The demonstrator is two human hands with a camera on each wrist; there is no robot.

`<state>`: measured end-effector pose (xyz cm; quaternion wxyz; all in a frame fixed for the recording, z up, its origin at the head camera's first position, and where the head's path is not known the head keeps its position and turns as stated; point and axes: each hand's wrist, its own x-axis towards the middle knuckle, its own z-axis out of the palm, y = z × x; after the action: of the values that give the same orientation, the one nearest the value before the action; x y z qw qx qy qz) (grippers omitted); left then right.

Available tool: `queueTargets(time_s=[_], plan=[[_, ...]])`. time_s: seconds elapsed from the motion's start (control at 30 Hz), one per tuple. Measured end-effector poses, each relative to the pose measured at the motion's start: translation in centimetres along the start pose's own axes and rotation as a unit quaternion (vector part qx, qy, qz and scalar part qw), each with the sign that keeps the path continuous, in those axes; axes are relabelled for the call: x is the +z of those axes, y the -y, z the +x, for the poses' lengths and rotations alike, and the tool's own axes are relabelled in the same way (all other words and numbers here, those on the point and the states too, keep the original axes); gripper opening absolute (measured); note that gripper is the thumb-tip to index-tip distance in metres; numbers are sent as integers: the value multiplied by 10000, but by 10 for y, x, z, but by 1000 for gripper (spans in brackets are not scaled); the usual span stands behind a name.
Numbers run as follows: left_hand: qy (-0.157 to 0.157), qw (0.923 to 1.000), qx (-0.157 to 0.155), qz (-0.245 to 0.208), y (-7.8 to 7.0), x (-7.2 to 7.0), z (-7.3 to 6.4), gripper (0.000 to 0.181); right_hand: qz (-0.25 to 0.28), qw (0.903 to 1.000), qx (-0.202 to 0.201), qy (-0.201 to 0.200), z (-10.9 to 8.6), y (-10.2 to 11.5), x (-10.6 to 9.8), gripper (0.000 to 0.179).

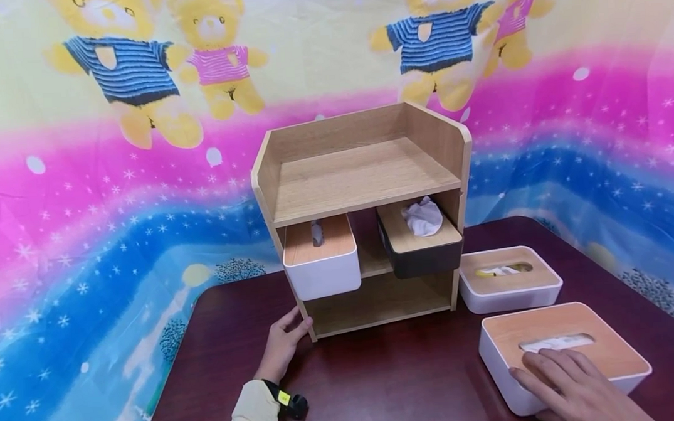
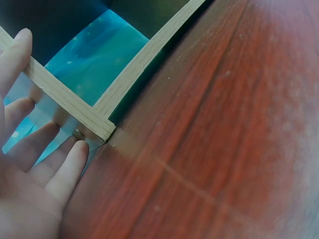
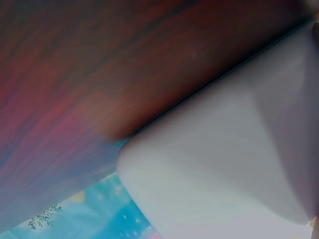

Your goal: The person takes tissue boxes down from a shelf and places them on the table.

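A wooden desktop shelf (image 1: pixel 364 178) stands on the table. My left hand (image 1: pixel 283 341) is at its lower front left corner, fingertips touching the outer side panel (image 2: pixel 72 99) and thumb at the front edge. On the right, my right hand (image 1: pixel 576 388) rests on a white tissue box (image 1: pixel 614 349) with a wooden lid, fingers lying over the top near the slot. In the right wrist view, the white box wall (image 3: pixel 209 164) fills the lower right, and that hand is almost wholly hidden.
On the shelf's middle level sit a white tissue box (image 1: pixel 323 274) at left and a black tissue box (image 1: pixel 429 257) at right, both jutting out front. Another white tissue box (image 1: pixel 510 294) stands beside the shelf. A bear-printed cloth (image 1: pixel 115 182) hangs behind the dark red table (image 1: pixel 378 384).
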<state>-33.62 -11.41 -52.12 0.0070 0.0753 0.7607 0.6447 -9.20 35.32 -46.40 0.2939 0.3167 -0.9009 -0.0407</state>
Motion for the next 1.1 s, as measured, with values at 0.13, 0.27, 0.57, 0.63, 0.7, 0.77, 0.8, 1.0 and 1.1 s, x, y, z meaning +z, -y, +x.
queueTargets(time_s=[0.13,0.27,0.57,0.63,0.7,0.77,0.8,1.0,1.1], plan=[[-36,10000,-35,16,0,0,0,66,-13,10000,22,60,-2,0,1,69],[-30,10000,-18,22,1,-1,-1,66,-40,10000,20,79,-1,1,0,69],[-38,10000,23,-48,1,0,0,65,-143,9994,196,249,0,4,-3,69],[-35,10000,-29,-40,2,0,0,65,-176,9990,282,304,-1,5,-3,69],[-28,10000,-51,-10,2,0,0,66,-166,9988,333,323,-1,5,-2,70],[-25,10000,-76,8,2,0,0,66,-137,9989,329,300,-2,5,-2,70],[-13,10000,-69,26,3,0,0,66,-111,9990,312,289,-2,5,-2,70],[-11,10000,-28,-5,2,0,1,66,47,9994,199,282,0,0,-6,70],[-12,10000,-39,-42,2,0,2,67,73,9990,172,397,2,-2,-8,70]])
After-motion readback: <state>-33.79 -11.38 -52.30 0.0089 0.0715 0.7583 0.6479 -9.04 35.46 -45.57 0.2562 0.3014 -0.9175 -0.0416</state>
